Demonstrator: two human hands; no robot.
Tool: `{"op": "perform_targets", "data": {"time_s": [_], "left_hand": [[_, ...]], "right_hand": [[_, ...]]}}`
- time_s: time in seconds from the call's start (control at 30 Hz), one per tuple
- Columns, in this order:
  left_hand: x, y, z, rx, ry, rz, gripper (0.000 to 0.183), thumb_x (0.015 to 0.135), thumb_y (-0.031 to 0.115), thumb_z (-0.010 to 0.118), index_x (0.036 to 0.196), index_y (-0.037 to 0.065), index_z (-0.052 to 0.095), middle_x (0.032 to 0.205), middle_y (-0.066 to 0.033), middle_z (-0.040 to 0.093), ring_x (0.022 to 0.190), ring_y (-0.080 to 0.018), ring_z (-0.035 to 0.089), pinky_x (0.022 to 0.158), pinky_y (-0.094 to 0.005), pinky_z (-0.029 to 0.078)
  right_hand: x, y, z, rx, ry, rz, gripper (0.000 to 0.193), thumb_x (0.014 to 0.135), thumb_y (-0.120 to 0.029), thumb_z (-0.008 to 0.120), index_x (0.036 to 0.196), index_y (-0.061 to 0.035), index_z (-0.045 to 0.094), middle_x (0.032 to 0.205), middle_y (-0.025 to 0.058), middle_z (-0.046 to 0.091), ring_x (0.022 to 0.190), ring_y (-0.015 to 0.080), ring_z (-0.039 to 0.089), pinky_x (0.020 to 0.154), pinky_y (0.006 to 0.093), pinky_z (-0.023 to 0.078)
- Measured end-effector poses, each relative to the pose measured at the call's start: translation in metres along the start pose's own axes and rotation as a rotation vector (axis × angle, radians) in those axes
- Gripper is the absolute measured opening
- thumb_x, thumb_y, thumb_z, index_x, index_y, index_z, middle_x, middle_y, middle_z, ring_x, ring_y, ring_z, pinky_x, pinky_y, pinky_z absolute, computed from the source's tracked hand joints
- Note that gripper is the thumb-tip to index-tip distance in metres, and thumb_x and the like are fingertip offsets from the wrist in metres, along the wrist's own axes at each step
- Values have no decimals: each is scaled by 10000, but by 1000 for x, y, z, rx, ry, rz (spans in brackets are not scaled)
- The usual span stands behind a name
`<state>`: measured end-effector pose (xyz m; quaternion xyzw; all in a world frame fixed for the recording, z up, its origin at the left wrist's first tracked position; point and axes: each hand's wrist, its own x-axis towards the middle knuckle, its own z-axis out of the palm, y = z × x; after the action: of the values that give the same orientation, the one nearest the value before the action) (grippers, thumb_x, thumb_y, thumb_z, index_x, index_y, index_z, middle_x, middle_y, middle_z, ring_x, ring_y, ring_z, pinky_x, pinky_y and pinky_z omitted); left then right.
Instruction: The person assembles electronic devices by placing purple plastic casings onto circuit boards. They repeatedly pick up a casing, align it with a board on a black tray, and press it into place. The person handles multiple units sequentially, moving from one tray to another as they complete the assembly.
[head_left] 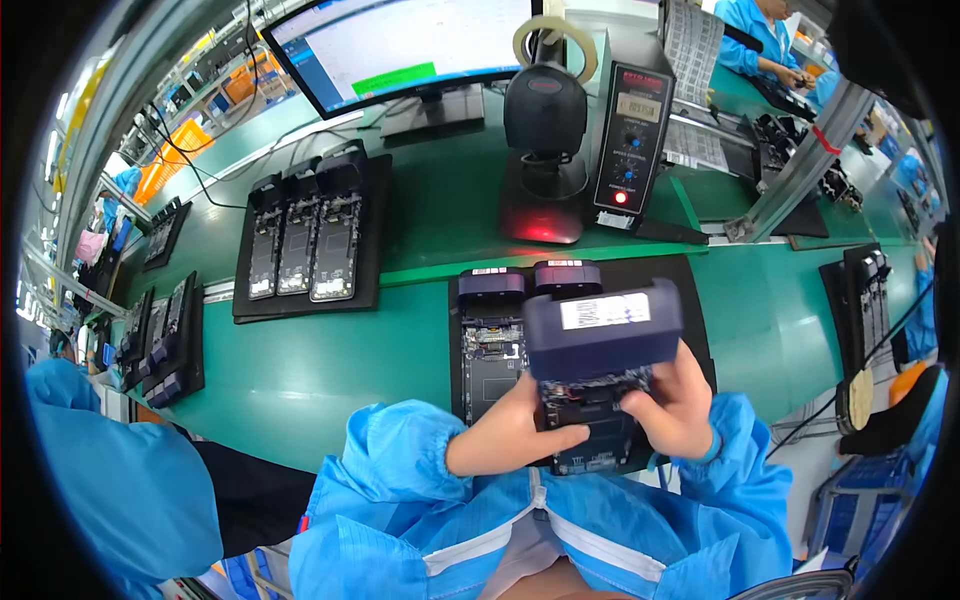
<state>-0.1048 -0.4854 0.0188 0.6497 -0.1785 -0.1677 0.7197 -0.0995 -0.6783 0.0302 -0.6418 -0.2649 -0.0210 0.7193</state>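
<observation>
My left hand [512, 432] and my right hand [678, 408] grip a handheld electronic unit [604, 348] from its two sides, raised above a black mat [680, 290]. The unit has an exposed circuit board and a bulky dark blue-black end cap bearing a white barcode label. My thumbs lie over the board, and the fingers behind it are hidden. On the mat, left of my hold, lies a similar open unit [486, 345]. The labelled cap of another unit [567, 276] shows just behind the held one, which covers the rest of it.
Three similar units [300, 235] lie on a black tray at left. Behind stand a barcode scanner [545, 115] glowing red, a control box [632, 140] with a lit red light, and a monitor [400, 45]. Blue-sleeved people [120, 470] work nearby; a metal post [800, 160] rises at right.
</observation>
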Motion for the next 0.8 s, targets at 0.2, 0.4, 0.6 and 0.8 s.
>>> {"op": "perform_targets", "data": {"time_s": [0.2,0.4,0.6,0.8], "left_hand": [[-34,-37,-46,955,467,25,634,657,35,610,1222,-27,330,1241,-193,351,1163,-340,339,964,-390,280],[-57,-62,-51,1089,472,-174,538,721,174,566,1201,-12,411,1316,-202,298,1192,-406,285,995,-476,183],[-47,-63,-54,1066,419,-202,540,729,197,555,1207,-12,413,1317,-198,308,1206,-406,272,994,-511,146],[-49,-65,-60,966,470,-145,478,662,163,636,1084,-9,492,1301,-209,328,1171,-411,329,977,-543,153]], "right_hand": [[-49,38,-48,-102,719,222,462,826,-69,529,1224,80,347,1054,136,542,935,180,529,832,277,404],[-42,55,-69,-186,821,577,392,822,-42,507,1183,73,408,888,97,596,770,109,556,683,213,433],[-9,65,-67,-211,709,585,361,806,-19,509,1143,85,430,898,86,597,777,100,545,704,212,423],[-6,56,-58,-1156,271,348,444,728,-47,563,1153,14,449,1236,161,401,1114,339,391,930,395,315]]}}
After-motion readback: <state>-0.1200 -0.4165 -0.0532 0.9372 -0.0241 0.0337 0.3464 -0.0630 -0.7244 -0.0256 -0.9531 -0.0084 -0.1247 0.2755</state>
